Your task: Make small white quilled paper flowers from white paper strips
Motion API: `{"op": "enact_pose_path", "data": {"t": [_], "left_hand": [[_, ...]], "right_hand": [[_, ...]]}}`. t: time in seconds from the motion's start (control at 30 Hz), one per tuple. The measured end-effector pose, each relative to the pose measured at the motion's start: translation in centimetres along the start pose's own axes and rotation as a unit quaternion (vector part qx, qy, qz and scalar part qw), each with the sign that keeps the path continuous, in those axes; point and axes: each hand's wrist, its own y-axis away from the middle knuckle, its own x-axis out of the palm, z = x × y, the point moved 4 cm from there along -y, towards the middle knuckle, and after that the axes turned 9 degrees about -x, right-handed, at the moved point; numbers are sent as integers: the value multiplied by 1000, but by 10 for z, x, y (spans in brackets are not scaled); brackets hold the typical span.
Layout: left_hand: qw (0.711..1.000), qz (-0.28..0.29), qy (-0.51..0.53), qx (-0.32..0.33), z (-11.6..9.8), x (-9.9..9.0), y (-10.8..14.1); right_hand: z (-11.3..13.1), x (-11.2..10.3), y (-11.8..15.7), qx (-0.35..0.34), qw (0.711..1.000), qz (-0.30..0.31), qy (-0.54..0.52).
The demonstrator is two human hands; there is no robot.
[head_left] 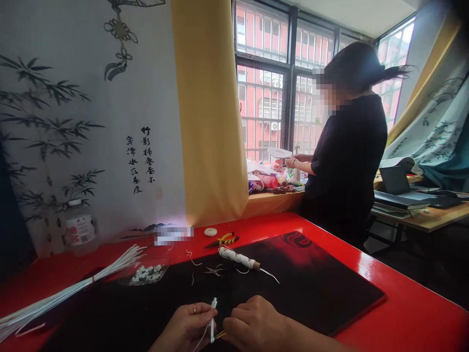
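My left hand (190, 325), with a gold ring on one finger, pinches a short white folded strip (213, 318) upright between thumb and fingers. A thin white cord hangs down beside it. My right hand (256, 322) is closed around thin gold-coloured tweezers (220, 335), mostly hidden in the fist; their tips touch the strip's lower end. Beyond the hands, on the dark mat (300, 283), lie small silver snips (214, 271) and a spool of white cord (238, 257) with a loose tail. Several cord scraps (194, 259) are scattered nearby.
Yellow-and-black pliers (222, 240) and a round white disc (210, 232) lie behind the mat. At left are a bundle of white strips (95, 278), a bag of small white pieces (148, 274) and a bottle (79, 227). A person (348, 146) stands by the window.
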Motion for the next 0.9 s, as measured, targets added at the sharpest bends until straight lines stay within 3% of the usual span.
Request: {"op": "enact_pose_path", "data": {"t": [0.2, 0.5, 0.9], "left_hand": [[1000, -2, 10, 12, -1, 0, -2], [999, -26, 24, 19, -11, -1, 8], [999, -23, 35, 24, -8, 2, 14]], "right_hand": [[-2, 3, 0, 1, 1000, 9, 12], [-5, -3, -6, 64, 996, 7, 56], [-3, -11, -6, 40, 998, -16, 42]]}}
